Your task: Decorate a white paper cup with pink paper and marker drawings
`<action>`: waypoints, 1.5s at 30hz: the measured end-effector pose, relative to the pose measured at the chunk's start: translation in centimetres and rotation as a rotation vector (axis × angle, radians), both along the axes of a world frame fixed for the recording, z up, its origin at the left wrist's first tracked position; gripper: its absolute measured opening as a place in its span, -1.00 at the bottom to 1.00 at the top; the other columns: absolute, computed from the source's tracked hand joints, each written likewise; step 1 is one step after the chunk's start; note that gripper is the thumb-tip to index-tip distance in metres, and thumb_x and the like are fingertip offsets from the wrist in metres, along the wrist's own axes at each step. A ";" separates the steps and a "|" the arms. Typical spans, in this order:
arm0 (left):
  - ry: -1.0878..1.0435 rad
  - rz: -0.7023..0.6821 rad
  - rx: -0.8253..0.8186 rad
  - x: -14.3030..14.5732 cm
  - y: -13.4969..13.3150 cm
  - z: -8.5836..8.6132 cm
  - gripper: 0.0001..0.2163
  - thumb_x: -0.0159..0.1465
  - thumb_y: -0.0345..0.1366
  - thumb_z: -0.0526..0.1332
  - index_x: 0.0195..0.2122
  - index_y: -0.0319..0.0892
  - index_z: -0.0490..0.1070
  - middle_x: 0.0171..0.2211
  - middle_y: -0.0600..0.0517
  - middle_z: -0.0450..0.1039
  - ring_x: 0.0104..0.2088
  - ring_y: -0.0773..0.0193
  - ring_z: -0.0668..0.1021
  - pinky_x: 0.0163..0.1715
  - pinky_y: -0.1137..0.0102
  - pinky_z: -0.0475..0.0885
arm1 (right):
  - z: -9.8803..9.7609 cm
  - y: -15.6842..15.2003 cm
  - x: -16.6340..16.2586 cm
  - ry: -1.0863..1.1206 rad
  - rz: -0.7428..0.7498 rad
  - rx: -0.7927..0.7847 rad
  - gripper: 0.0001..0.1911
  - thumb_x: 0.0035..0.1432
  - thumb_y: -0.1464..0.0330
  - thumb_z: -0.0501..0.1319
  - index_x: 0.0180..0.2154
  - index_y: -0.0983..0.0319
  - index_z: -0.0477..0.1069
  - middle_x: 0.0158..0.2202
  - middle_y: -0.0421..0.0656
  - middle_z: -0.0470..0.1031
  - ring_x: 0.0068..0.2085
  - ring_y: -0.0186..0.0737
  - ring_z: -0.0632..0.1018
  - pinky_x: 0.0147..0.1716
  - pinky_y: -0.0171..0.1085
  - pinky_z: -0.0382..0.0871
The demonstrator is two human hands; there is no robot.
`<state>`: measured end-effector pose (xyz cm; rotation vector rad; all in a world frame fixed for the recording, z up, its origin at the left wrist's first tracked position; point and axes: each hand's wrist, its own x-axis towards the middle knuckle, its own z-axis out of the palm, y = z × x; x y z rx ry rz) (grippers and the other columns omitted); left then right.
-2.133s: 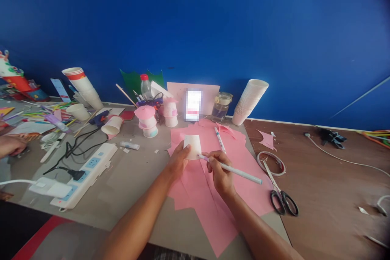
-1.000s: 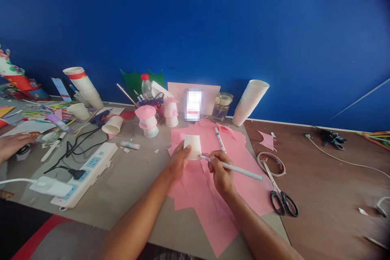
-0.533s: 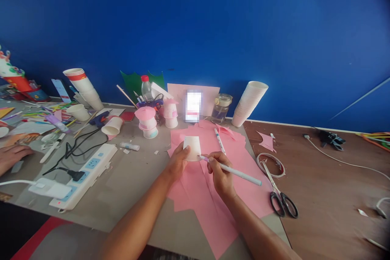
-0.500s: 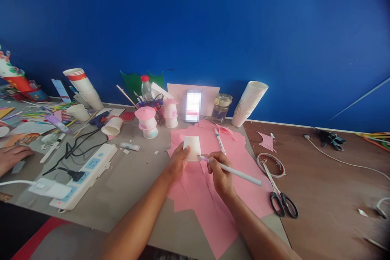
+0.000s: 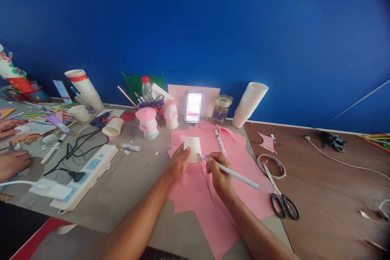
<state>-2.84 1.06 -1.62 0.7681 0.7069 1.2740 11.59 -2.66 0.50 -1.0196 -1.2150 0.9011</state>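
Note:
A white paper cup, turned upside down, is gripped by my left hand along its left side. My right hand is closed around a marker with a pale barrel, its tip touching or very near the cup's lower right side. Both hands are over pink paper sheets. A second marker lies on the paper beyond my right hand. Behind to the left stand two cup models with pink paper tops.
Scissors and a tape roll lie right of the paper. At the back stand a phone, a glass jar and a cup stack. Left are a power strip, cords and another person's hands.
The marker's back end has swung slightly left and down, while its tip stays near the cup's lower right. At the far left, another person's second hand has come into view.

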 end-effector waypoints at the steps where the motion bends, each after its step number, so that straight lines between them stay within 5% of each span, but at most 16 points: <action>1: 0.000 -0.003 0.004 0.0 0.0 0.0 -0.71 0.15 -0.11 0.34 -0.23 -0.20 0.47 -0.36 0.02 0.43 -0.32 0.29 0.45 -0.26 0.38 0.35 | 0.0 0.0 0.0 -0.001 0.003 0.000 -0.86 0.14 0.30 0.13 -0.45 0.18 0.33 -0.67 -0.34 0.25 -0.62 -0.35 0.29 -0.61 -0.34 0.22; 28: -0.023 -0.015 -0.005 0.0 0.2 0.1 -0.67 0.13 -0.09 0.36 -0.19 -0.21 0.47 -0.29 -0.02 0.49 -0.29 0.27 0.49 -0.29 0.40 0.35 | -1.7 0.8 0.7 0.174 0.005 -0.083 -0.84 0.13 0.32 0.15 -0.49 0.18 0.32 -0.68 -0.35 0.20 -0.60 -0.36 0.27 -0.55 -0.33 0.19; 45: -0.013 -0.003 -0.013 0.0 0.1 0.0 -0.69 0.12 -0.09 0.36 -0.23 -0.20 0.46 -0.35 0.01 0.47 -0.31 0.24 0.49 -0.28 0.36 0.37 | -0.3 0.4 0.4 0.046 -0.004 -0.064 -0.86 0.11 0.30 0.15 -0.47 0.18 0.33 -0.66 -0.33 0.24 -0.60 -0.34 0.30 -0.59 -0.34 0.23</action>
